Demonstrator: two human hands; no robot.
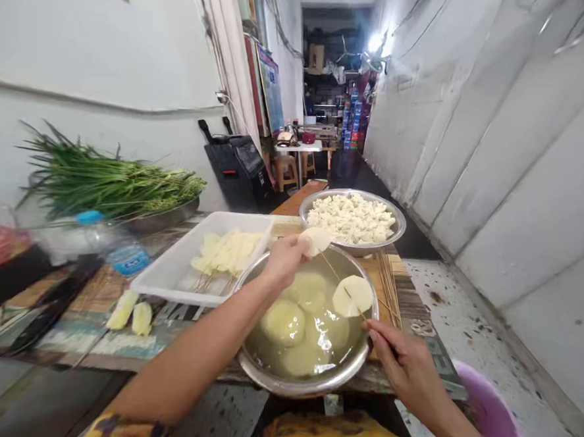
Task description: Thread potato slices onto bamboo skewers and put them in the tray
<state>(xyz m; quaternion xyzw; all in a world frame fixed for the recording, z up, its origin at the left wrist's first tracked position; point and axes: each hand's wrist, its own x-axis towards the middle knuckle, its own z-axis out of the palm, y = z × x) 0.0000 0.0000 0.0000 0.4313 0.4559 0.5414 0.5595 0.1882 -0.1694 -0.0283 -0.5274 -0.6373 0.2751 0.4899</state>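
My left hand (287,259) pinches a thin, pale potato slice (318,240) at the far tip of a bamboo skewer (329,264); whether the tip has pierced it I cannot tell. My right hand (405,358) grips the skewer's lower end. Threaded on the skewer between my hands is a second round slice (352,296). Below lies a metal basin (262,377) of cloudy water with peeled potatoes (282,322) and pieces in it. Left of the basin, a white plastic tray (164,279) holds skewered slices (229,252).
Behind the basin stands a metal bowl (402,223) of cauliflower florets (351,218). Loose skewers (389,285) lie at the right. Leftward are two pale yellowish-green pieces (132,314), a water bottle (126,255) and green stalks (116,183). A purple tub (486,401) sits below the table's right edge.
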